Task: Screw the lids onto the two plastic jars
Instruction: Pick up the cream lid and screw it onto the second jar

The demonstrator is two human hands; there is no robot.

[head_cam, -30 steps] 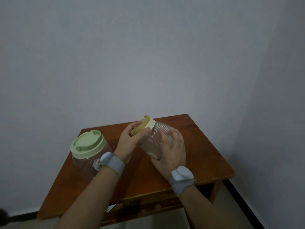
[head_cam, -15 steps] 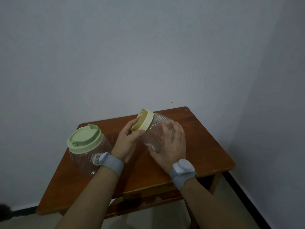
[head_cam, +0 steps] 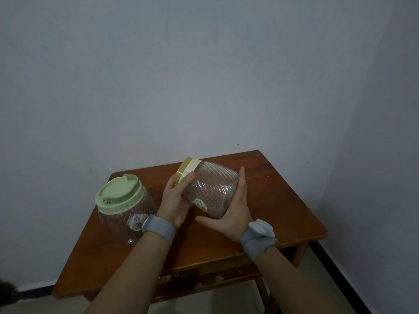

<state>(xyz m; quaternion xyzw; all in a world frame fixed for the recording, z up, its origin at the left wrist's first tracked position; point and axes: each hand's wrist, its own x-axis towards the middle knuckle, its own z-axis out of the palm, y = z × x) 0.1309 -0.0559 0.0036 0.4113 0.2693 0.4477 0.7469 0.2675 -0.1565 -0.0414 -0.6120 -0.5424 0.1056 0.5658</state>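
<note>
Above the wooden table [head_cam: 283,200], a right hand [head_cam: 233,207] cradles the tilted jar [head_cam: 210,191] so the left hand [head_cam: 175,200], fingers clamped on its yellow lid [head_cam: 187,169], can twist; left of it stands the green-lidded jar [head_cam: 124,207].

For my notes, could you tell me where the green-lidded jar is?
The ribbed clear plastic jar with the pale green lid stands on the wooden table's left side, beside the left hand.

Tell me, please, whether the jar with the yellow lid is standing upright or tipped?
Tipped: the jar leans with its yellow lid pointing up-left, held between the left hand and right hand.
</note>
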